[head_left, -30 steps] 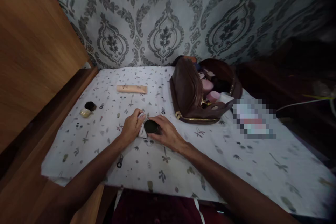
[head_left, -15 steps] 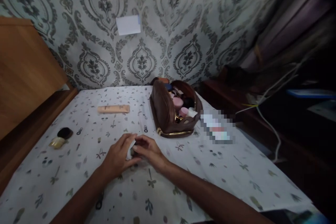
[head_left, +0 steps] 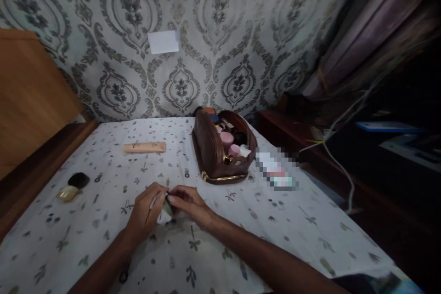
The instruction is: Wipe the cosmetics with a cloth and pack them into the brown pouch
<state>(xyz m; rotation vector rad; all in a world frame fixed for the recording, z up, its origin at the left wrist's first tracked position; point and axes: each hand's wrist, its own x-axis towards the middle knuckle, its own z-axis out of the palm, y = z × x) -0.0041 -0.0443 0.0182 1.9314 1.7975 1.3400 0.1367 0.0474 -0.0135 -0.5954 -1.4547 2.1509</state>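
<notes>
Near the middle front of the patterned white cloth, my left hand (head_left: 147, 209) grips a small white and dark green item (head_left: 166, 211), too blurred to name. My right hand (head_left: 189, 203) pinches the upper right edge of the same item, its fingertips touching those of my left. Beyond my hands stands an open brown bag (head_left: 210, 147) holding pink, white and dark cosmetic containers. A peach-coloured tube (head_left: 144, 147) lies behind my left hand. Farther left are a round black object (head_left: 78, 179) and a yellowish, shiny one (head_left: 67, 194), side by side.
A wooden board (head_left: 34, 96) rises at the left edge. Right of the bag lies a blurred-out item (head_left: 277, 170). White cables (head_left: 344, 170) hang over dark furniture at the right. The patterned wall (head_left: 179, 59) bears a white paper (head_left: 163, 42).
My hands have turned the small item, and more of its white and green surface shows below my fingers. The whole view has shifted slightly.
</notes>
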